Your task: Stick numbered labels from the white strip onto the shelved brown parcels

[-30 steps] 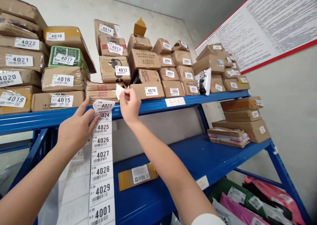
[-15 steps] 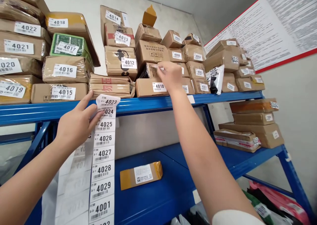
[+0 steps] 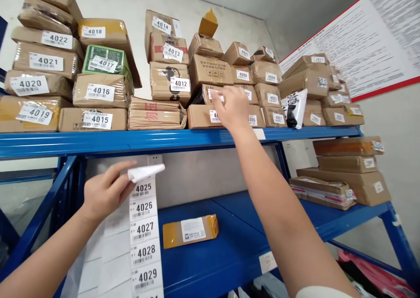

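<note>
A strip of printed number labels hangs from my left hand, pinched near its curled white top end. Labels from 4025 to 4029 can be read on it. Up on the shelf, my right hand lies against a small brown box, its thumb and fingers over a white label on the box's front. The number on that label is covered. Under this box is a flat carton whose label is partly hidden by my hand. A larger printed carton rests above.
Stacked numbered parcels line the blue upper shelf. One taped parcel lies on the lower shelf, with several cartons at its right end. A red-edged notice hangs on the wall.
My left hand and the label strip have dropped away from the shelf edge, the strip's top folding over. My right hand went from a pinch to fingers laid over the label on the small box.
</note>
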Tool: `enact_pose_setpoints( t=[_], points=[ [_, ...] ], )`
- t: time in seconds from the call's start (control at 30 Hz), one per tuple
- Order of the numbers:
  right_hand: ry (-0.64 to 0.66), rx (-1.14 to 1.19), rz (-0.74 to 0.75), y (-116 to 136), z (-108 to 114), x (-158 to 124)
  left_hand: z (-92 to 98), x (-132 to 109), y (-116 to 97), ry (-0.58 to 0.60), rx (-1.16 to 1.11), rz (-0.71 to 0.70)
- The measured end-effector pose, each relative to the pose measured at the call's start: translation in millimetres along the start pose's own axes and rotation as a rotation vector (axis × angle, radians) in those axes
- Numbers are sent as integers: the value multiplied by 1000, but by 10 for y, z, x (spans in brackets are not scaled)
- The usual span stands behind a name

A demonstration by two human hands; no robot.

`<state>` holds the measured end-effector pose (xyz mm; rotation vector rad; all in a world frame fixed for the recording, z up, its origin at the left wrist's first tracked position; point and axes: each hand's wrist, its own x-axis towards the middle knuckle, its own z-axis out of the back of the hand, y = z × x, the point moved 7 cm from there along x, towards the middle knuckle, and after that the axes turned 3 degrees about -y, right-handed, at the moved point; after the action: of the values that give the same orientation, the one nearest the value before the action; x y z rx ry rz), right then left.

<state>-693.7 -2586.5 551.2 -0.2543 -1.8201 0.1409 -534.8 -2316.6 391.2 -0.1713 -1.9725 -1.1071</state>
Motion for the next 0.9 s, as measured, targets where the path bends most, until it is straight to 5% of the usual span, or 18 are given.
enact_pose_setpoints(
  t=[0.1, 0.23, 0.3, 0.43, 0.6, 0.7, 0.9],
  points=[
    [-83, 114, 51, 295, -52, 169, -337, -425, 70, 172, 85, 49],
    [13, 214, 165, 583, -281, 482, -935, -971, 356, 707, 130, 441],
    [49, 231, 156, 552, -382, 668, -1097, -1206, 404, 885, 114, 569],
    [149, 295, 98, 362, -510, 1004, -1228, -1545, 309, 1045, 30, 667],
    [322, 294, 150, 358, -617, 1178, -1280, -1655, 47, 1075, -124, 642],
    [313, 283, 145, 374, -661, 1211, -1282, -1579, -33, 1030, -156, 625],
    [316, 408, 130, 401, -636, 1195, -988, -1048, -167, 789, -151, 366]
  ],
)
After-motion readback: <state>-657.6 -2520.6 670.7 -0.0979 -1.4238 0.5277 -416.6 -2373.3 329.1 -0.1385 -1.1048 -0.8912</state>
